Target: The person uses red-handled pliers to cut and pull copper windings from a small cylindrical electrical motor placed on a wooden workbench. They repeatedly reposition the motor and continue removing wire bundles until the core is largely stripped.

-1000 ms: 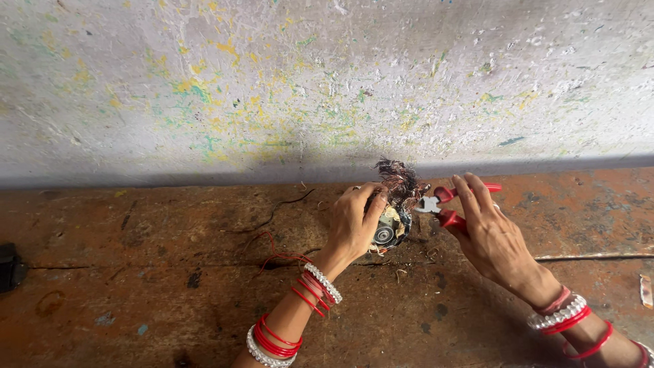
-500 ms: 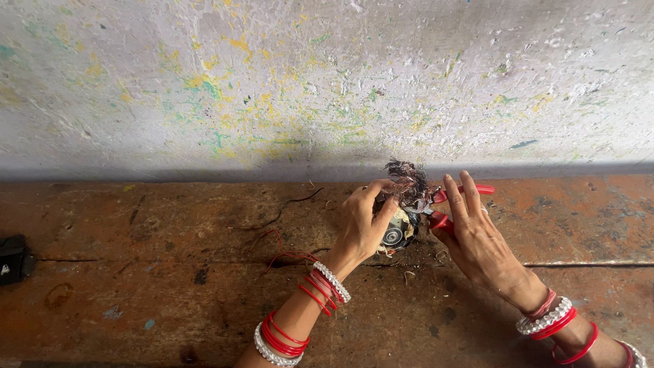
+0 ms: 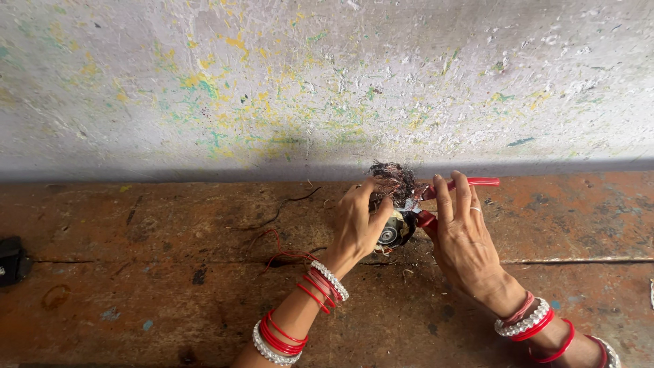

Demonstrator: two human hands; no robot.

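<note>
Bangles point(image 3: 286, 330), red and white, ringed both wrists at the near edge of my view. Left hand point(image 3: 357, 221) gripped a small motor point(image 3: 392, 232), fingers wrapped round its body w/ thumb toward me; its round metal end face showed between the two hands. Right hand point(image 3: 463, 235) held red-handled cutters point(image 3: 436, 197), fingers pressed together over the handles, one handle sticking out to the right past the fingertips. Cutter tip sat at the motor's top, right against a frizzy tangle of dark copper wire point(image 3: 392, 178) sprouting from it; couldn't tell if the blades were biting the wire or just touching. Motor was held just above the worktop point(image 3: 136, 272), a rusty-brown, scratched surface, approx. centre-right of frame. A thin red wire point(image 3: 276, 249) looped on the worktop just left of the left wrist, and a dark wire scrap point(image 3: 286, 204) lay beyond it. Far left, a black object point(image 3: 10, 262) was cut off by the edge. Behind everything, a pale wall point(image 3: 272, 82) flecked w/ yellow and green paint.
</note>
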